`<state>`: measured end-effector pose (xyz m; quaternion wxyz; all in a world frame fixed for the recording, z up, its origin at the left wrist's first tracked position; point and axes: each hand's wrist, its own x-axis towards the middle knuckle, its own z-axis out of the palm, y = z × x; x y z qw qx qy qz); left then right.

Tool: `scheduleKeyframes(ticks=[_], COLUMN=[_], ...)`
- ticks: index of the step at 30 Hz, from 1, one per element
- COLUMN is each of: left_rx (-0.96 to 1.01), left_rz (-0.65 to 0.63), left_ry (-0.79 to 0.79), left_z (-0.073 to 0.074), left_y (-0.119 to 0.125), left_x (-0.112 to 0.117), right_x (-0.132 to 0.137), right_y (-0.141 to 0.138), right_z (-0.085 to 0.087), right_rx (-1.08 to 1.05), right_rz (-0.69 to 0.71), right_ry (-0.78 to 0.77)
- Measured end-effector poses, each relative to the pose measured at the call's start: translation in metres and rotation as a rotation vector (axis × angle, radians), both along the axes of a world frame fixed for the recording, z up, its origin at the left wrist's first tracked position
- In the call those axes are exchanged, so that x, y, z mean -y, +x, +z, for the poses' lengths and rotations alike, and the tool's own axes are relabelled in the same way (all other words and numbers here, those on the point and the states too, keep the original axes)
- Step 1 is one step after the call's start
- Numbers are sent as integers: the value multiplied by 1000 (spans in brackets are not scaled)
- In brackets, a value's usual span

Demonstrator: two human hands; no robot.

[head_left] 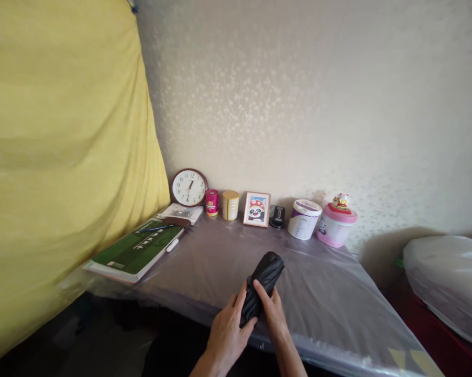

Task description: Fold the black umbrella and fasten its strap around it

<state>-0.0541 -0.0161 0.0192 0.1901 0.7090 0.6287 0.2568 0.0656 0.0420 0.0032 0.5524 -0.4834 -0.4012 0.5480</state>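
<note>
A folded black umbrella (pixel 267 273) is held at a slant over the table's front edge, its far end pointing up and to the right. My left hand (pixel 230 327) wraps round its lower end, thumb and fingers on either side. Higher up, my right hand (pixel 272 310) grips its right side, with the thumb laid across the top of the rolled cloth. Both hands are closed on it. Its near end is partly hidden by my left hand.
On the plastic-covered table (pixel 204 267), a green book (pixel 141 251) lies at left. Along the wall stand a clock (pixel 189 187), a pink tin (pixel 211 203), a yellow tin (pixel 230 205), a panda picture frame (pixel 256 209), a white tub (pixel 304 220) and a pink-lidded tub (pixel 335 226). A yellow curtain (pixel 70 131) hangs left.
</note>
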Motion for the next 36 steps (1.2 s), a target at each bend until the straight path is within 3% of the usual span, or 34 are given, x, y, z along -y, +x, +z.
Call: scheduleKeyframes(ticks=[6,11,16,20,23,29,36], left_rx=[-216,-347,-372,-383,-383,-410,-414], left_rz=[18,29,41,52,55,93,89], left_ry=[110,104,71,69,56,55,166], left_z=[2,-3,-8,-8,-5,-3,-8], left_y=[-6,-6,-4,-3,-3,0,-3], left_x=[-10,-16,-17,-16,-14,-11,-11], right_x=[-12,-18,-21,-19,-17,-18,-16], right_y=[10,11,7,2,1,7,10], right_z=[4,-8,-19,-10,-3,-1,3], right_rx=[372,687,877,879,844,801,754], right_rz=[-40,-119,-264,-119,-1,77,139], right_ry=[43,57,300,526,600,677,655])
